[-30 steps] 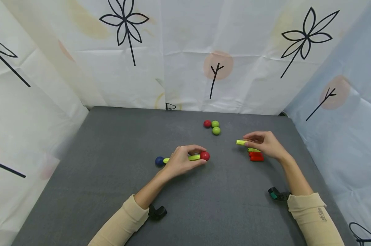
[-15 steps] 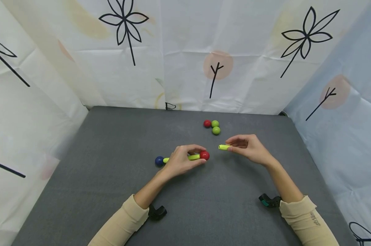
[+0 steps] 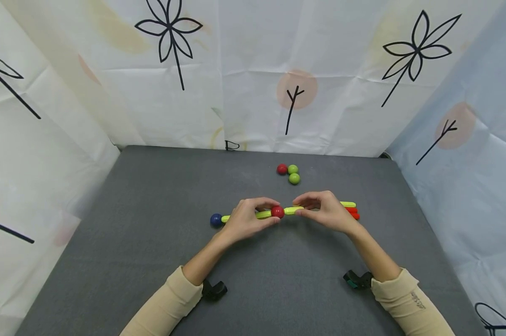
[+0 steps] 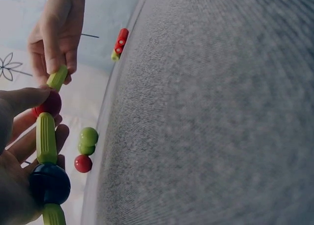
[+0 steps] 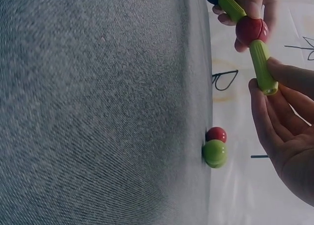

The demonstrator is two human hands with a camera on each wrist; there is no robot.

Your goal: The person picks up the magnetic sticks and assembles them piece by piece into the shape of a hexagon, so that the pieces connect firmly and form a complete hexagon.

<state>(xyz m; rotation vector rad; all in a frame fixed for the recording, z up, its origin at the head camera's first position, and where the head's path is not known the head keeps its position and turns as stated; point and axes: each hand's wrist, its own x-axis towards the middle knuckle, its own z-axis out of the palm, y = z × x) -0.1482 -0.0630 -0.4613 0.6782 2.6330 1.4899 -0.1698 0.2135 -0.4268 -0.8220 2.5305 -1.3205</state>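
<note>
My left hand [image 3: 250, 219] holds a chain of ball-and-rod toy pieces, its thumb and fingers pinching the red ball [image 3: 277, 212]. A blue ball [image 3: 216, 220] ends the chain at the left. In the left wrist view, another blue ball [image 4: 50, 183] lies by the palm, between two yellow-green rods [image 4: 46, 139]; the hand hides it from the head view. From the right, my right hand [image 3: 326, 212] pinches a short yellow-green rod [image 5: 263, 68] between thumb and fingertips. That rod's far end is right at the red ball, in line with the chain.
At the back of the grey table [image 3: 173, 186] a loose red ball [image 3: 282, 169] and two green balls [image 3: 294, 178] sit together. Beyond my right hand lie a yellow-green rod [image 3: 348, 204] and red rods [image 3: 352, 211], partly hidden. Patterned white cloth [image 3: 253, 107] stands behind the table.
My right hand has carried the yellow-green rod left from the rod pile to the red ball. My left hand has stayed nearly still with the chain.
</note>
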